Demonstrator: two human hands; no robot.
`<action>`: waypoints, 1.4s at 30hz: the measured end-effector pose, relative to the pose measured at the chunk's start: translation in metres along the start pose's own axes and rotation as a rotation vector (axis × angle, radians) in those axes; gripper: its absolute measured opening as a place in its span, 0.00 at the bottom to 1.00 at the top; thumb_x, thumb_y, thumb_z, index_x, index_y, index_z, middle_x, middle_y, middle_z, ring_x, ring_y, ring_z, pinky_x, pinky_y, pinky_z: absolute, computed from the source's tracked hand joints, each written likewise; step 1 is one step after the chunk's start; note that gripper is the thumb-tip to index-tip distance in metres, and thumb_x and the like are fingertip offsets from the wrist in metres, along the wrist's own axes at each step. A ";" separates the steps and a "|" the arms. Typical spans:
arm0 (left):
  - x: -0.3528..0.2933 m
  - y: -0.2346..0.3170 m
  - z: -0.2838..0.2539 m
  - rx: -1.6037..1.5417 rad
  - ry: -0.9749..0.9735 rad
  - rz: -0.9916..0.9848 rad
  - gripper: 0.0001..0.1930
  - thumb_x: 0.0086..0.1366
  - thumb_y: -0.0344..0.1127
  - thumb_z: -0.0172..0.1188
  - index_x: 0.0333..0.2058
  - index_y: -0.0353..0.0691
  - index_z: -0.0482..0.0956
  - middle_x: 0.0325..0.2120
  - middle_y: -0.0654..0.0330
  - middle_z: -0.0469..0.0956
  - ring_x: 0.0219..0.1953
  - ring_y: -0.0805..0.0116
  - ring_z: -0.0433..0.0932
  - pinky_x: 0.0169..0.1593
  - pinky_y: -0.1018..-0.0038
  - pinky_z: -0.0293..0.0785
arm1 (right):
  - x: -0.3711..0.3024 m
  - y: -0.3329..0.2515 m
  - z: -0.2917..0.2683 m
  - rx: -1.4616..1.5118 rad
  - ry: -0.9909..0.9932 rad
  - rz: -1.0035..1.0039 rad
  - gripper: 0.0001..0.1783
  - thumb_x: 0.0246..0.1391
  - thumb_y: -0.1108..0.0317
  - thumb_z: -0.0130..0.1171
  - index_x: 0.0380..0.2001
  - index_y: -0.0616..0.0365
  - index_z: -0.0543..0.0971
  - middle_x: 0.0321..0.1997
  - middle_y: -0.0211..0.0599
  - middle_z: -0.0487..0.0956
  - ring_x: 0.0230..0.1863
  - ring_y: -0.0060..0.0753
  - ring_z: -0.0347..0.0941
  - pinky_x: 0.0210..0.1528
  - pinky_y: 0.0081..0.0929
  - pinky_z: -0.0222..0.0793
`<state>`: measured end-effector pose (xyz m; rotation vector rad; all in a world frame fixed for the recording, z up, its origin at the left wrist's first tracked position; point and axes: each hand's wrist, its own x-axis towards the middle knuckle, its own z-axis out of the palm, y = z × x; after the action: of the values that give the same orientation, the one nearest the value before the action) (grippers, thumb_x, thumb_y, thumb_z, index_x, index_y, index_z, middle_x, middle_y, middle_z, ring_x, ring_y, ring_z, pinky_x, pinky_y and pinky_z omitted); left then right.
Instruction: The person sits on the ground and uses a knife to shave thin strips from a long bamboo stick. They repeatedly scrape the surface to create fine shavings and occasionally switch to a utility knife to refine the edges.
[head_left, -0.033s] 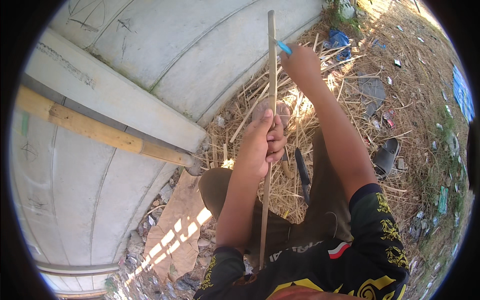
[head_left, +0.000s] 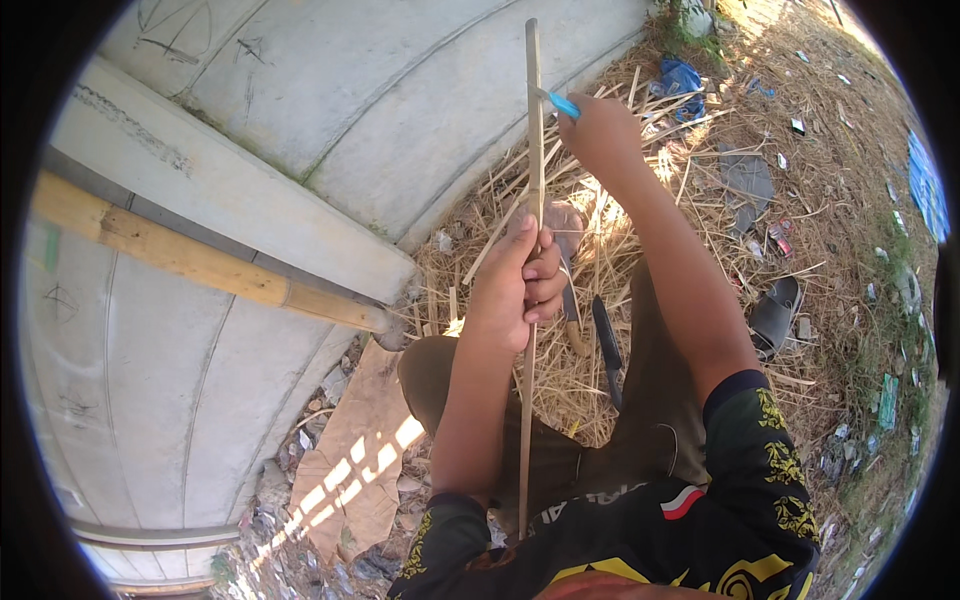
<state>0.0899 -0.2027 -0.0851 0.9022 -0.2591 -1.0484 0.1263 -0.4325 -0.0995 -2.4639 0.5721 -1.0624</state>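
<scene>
My left hand [head_left: 508,282] is closed around a long, narrow bamboo strip [head_left: 534,150]. The strip runs from above that hand down past my lap to my shirt. In my right hand [head_left: 603,135] is a blue-handled knife [head_left: 565,104], its blade touching the upper part of the strip; the fingers hide most of the handle. Behind the left hand sits a round wooden block [head_left: 563,222], partly covered. A dark-bladed knife [head_left: 607,345] lies between my legs, next to a tool with a curved wooden handle [head_left: 575,335].
Pale shavings and split strips [head_left: 600,270] cover the ground. A grey concrete wall [head_left: 400,120] and a bamboo pole [head_left: 200,255] stand on the left, near a brown cardboard sheet [head_left: 350,480]. To the right lies a dark sandal [head_left: 774,318]; blue plastic [head_left: 680,85] lies farther off.
The upper end of the strip has tilted slightly left. My left hand has shifted a little the same way, and the blue-handled knife sits slightly lower and farther left.
</scene>
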 end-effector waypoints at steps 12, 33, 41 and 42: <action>0.008 0.019 -0.017 -0.299 -0.215 -0.011 0.20 0.77 0.53 0.44 0.29 0.48 0.64 0.15 0.73 0.54 0.14 0.83 0.52 0.12 0.84 0.49 | -0.048 -0.029 0.007 0.215 0.051 -0.447 0.07 0.41 0.69 0.66 0.27 0.50 0.78 0.16 0.35 0.75 0.20 0.44 0.75 0.24 0.39 0.69; 0.008 -0.022 0.015 0.301 0.197 0.083 0.23 0.76 0.59 0.42 0.29 0.48 0.60 0.16 0.72 0.53 0.13 0.84 0.49 0.14 0.83 0.43 | 0.015 0.002 0.004 -0.164 -0.048 0.108 0.10 0.57 0.66 0.51 0.30 0.53 0.82 0.26 0.43 0.83 0.31 0.51 0.83 0.34 0.46 0.76; -0.011 -0.043 0.029 0.365 0.195 -0.099 0.22 0.78 0.56 0.41 0.28 0.48 0.58 0.16 0.72 0.53 0.13 0.83 0.48 0.15 0.82 0.43 | 0.025 0.059 -0.002 -0.231 0.030 0.315 0.09 0.57 0.64 0.53 0.31 0.52 0.82 0.33 0.45 0.84 0.37 0.50 0.83 0.37 0.43 0.77; -0.014 -0.040 0.024 0.372 0.177 -0.103 0.22 0.78 0.56 0.41 0.28 0.48 0.58 0.16 0.72 0.53 0.13 0.83 0.48 0.15 0.81 0.42 | 0.022 0.062 -0.001 -0.256 0.045 0.313 0.09 0.57 0.64 0.54 0.31 0.52 0.82 0.34 0.45 0.84 0.38 0.50 0.84 0.37 0.43 0.77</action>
<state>0.0433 -0.2116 -0.0971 1.3487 -0.2658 -1.0238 0.1258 -0.4958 -0.1172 -2.4531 1.1283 -0.9698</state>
